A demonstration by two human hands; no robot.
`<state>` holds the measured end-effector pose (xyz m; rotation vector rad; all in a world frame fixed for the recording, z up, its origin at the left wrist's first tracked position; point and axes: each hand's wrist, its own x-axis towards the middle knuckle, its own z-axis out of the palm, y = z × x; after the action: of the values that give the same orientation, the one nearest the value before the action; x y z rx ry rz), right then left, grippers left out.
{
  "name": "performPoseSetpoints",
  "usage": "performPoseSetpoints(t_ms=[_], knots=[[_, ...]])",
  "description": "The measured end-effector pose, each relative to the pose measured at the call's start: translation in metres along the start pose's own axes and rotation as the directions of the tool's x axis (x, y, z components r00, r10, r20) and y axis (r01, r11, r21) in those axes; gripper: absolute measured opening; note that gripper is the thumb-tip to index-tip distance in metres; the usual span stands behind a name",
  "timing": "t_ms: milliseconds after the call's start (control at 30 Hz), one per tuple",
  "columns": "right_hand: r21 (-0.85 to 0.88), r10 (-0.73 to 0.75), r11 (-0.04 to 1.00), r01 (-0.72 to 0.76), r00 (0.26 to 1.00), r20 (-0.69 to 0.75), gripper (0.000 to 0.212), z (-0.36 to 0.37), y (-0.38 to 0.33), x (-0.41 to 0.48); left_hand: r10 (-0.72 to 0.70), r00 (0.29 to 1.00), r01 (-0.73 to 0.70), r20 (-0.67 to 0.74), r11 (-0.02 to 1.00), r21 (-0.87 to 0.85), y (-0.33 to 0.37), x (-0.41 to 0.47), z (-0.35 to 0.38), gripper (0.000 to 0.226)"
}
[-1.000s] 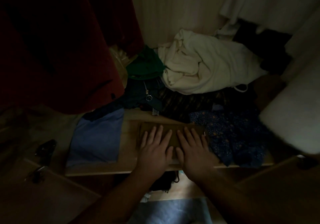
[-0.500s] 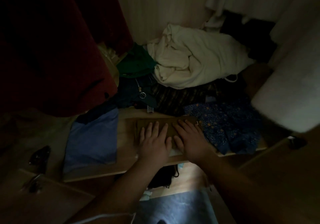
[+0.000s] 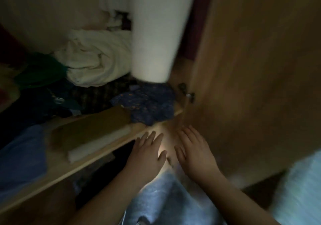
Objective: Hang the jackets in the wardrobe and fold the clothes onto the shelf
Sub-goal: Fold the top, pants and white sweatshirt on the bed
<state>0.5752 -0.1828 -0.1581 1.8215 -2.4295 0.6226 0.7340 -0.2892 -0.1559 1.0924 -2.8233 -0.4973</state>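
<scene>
A folded brown garment (image 3: 92, 129) lies flat on the wooden wardrobe shelf (image 3: 57, 171), near its front edge. To its left lies a folded light-blue cloth (image 3: 20, 155). A dark-blue patterned garment (image 3: 149, 103) sits crumpled to its right. My left hand (image 3: 147, 153) and my right hand (image 3: 194, 150) hover side by side in front of the shelf edge, fingers straight, palms down, holding nothing. Both hands are off the brown garment.
A crumpled cream cloth (image 3: 93, 59), a green cloth (image 3: 40, 70) and dark clothes (image 3: 38, 103) pile up at the back of the shelf. A white hanging garment (image 3: 156, 30) drops down behind. The brown wardrobe door (image 3: 251, 68) stands at the right. A pale-blue fabric (image 3: 161, 198) lies below.
Both hands have lifted off the brown garment and pulled back toward me, past the shelf edge. The view has swung to the right, toward the wardrobe door.
</scene>
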Motion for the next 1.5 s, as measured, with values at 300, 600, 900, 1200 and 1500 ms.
performPoseSetpoints(t_ms=[300, 600, 900, 1200, 1500], knots=[[-0.122, 0.591, 0.790, -0.601, 0.799, -0.110, 0.056, -0.097, 0.136, -0.317, 0.472, 0.845, -0.492, 0.251, 0.870, 0.019, 0.274, -0.083, 0.120, 0.068], [-0.071, 0.870, 0.397, -0.915, 0.400, -0.287, 0.063, -0.196, 0.174, -0.584, 0.790, 0.507, -0.821, 0.345, 0.565, -0.086, 0.509, -0.209, 0.204, 0.077], [0.067, 0.935, 0.215, -0.974, 0.186, -0.302, 0.067, -0.217, 0.223, -0.663, 0.855, 0.334, -0.891, 0.396, 0.423, -0.163, 0.619, -0.230, 0.265, 0.087], [0.077, 0.958, 0.205, -0.976, 0.184, -0.221, 0.058, -0.212, 0.360, -0.678, 0.810, 0.374, -0.832, 0.451, 0.508, -0.222, 0.700, -0.162, 0.352, 0.086], [0.107, 0.986, 0.167, -0.980, 0.167, -0.013, 0.061, -0.171, 0.506, -0.691, 0.603, 0.424, -0.681, 0.676, 0.704, -0.201, 0.754, -0.081, 0.468, 0.071]])
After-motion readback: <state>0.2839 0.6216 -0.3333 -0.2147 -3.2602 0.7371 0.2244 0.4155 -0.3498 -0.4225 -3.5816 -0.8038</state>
